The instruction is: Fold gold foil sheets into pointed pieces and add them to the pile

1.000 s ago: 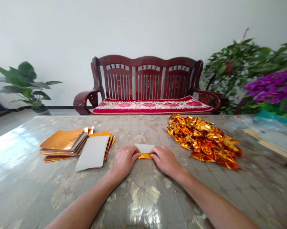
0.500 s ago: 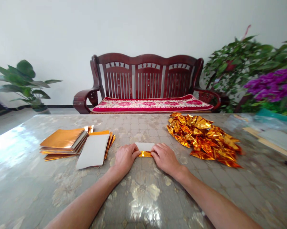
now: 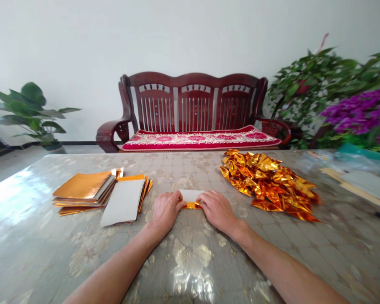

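Note:
Between my hands, a sheet of gold foil paper (image 3: 191, 195) lies on the table, its white side up and its near edge folded over in a gold strip. My left hand (image 3: 167, 207) pinches the left end of that fold. My right hand (image 3: 217, 209) grips the right end, fingers closed over the paper. To the left are a stack of gold foil paper (image 3: 82, 185) and a second stack with a white side up (image 3: 124, 198). A heap of folded gold foil pieces (image 3: 268, 185) lies to the right.
The table (image 3: 190, 261) has a shiny patterned cover. At its right edge lie clear plastic and a pale flat board (image 3: 363, 185). Behind stands a wooden bench (image 3: 194, 105) with a red floral cushion, with plants (image 3: 31, 112) at both sides.
The gold strip at the near edge looks slightly narrower. My right fingers have shifted a little to the left along the sheet; both hands keep hold of it.

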The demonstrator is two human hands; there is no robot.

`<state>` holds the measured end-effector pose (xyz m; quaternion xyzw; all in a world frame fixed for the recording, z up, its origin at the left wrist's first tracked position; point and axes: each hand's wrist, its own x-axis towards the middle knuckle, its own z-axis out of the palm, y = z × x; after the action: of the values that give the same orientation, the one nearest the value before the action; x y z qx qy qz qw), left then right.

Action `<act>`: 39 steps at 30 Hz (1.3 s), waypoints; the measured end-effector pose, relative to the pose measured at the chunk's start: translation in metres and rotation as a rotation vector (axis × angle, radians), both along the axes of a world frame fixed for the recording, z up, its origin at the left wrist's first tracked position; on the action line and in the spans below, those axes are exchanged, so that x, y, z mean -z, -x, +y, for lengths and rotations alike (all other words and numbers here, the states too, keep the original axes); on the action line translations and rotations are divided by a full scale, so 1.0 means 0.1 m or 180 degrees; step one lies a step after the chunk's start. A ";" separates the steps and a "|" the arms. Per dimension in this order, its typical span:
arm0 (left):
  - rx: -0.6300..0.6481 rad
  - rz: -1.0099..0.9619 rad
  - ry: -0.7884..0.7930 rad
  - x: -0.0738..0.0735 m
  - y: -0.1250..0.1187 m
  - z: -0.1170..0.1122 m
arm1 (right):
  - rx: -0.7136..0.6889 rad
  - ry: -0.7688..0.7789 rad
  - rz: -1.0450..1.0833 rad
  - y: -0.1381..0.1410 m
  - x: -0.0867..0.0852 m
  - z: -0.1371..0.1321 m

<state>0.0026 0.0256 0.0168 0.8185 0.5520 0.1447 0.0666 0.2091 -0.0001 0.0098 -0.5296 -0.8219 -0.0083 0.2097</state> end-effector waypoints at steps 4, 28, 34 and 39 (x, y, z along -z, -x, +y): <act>-0.0005 0.0115 -0.0074 0.02 0.00 0.01 | 0.0003 -0.0021 -0.0053 0.00 0.00 0.00; 0.0692 0.1084 -0.0397 0.01 -0.19 -0.45 | -0.0632 -0.0479 -0.0679 0.04 -0.02 -0.09; 0.0636 0.1320 -0.0584 0.06 -0.20 -0.52 | -0.0607 -0.0446 -0.1060 0.06 -0.05 -0.15; 0.0447 0.1443 -0.0624 0.07 -0.16 -0.53 | -0.0353 -0.0377 -0.1121 0.02 -0.06 -0.24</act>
<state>0.0185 -0.0271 0.0097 0.8689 0.4780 0.0054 -0.1286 0.2070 -0.0238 0.0160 -0.4606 -0.8718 -0.1377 0.0935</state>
